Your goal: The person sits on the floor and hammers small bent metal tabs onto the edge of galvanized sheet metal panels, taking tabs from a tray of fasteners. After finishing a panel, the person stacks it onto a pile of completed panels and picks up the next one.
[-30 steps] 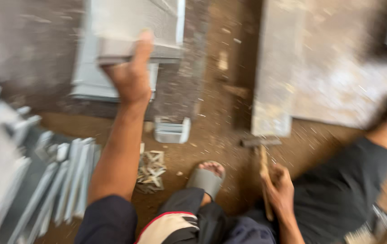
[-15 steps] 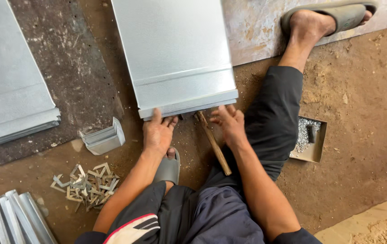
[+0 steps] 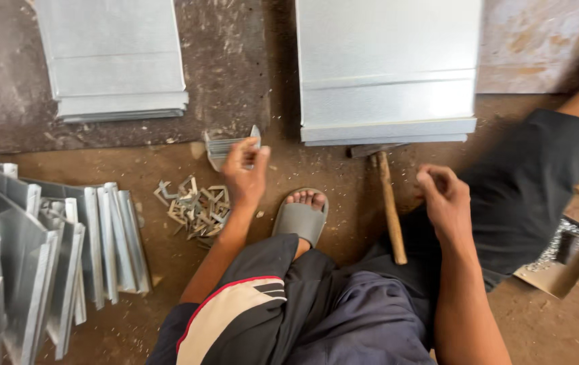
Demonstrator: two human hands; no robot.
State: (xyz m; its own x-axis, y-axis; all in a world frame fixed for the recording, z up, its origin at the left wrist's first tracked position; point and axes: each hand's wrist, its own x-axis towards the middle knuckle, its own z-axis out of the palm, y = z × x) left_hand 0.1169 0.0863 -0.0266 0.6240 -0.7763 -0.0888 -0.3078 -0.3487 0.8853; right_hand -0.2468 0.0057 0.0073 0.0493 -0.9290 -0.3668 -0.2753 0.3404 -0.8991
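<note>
Your left hand (image 3: 245,172) reaches forward over the dirt floor (image 3: 167,270) and its fingers (image 3: 252,154) are closed on a small folded metal piece (image 3: 225,145), pinching its near edge where it lies just beyond the pile of small metal clips (image 3: 195,206). Your right hand (image 3: 445,199) hovers empty, fingers loosely curled with nothing between them, just right of the hammer (image 3: 389,203), whose head lies against the near edge of the folded metal sheet (image 3: 387,81) and whose handle points back at you, handy to grab. Your sandalled foot (image 3: 301,216) rests between the two hands.
</note>
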